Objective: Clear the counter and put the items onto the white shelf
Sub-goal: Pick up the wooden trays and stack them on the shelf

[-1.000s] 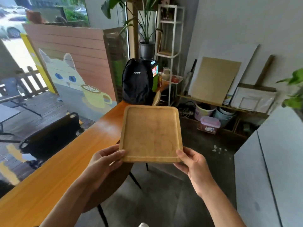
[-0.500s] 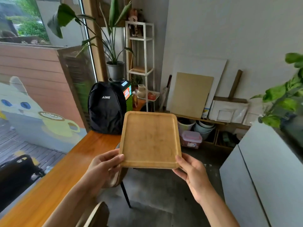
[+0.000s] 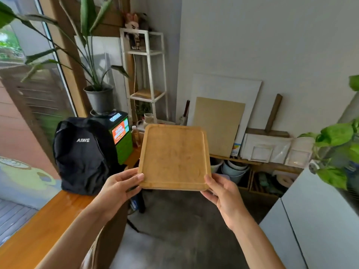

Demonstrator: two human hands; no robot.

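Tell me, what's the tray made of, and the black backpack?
The tray looks like bamboo or light wood: tan, faint grain, matte finish. The black backpack looks like soft woven fabric, probably nylon: it sags and creases, with a slight sheen.

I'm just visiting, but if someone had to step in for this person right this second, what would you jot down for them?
Left hand: grip on the wooden tray at its near left corner.
Right hand: grip on its near right corner.
The tray is empty, held in the air over the floor, beside the counter.
The white shelf stands ahead in the corner; its middle level already holds something flat.
Done: tray lifted.
Left: set it on the shelf. A black backpack sits on the counter.
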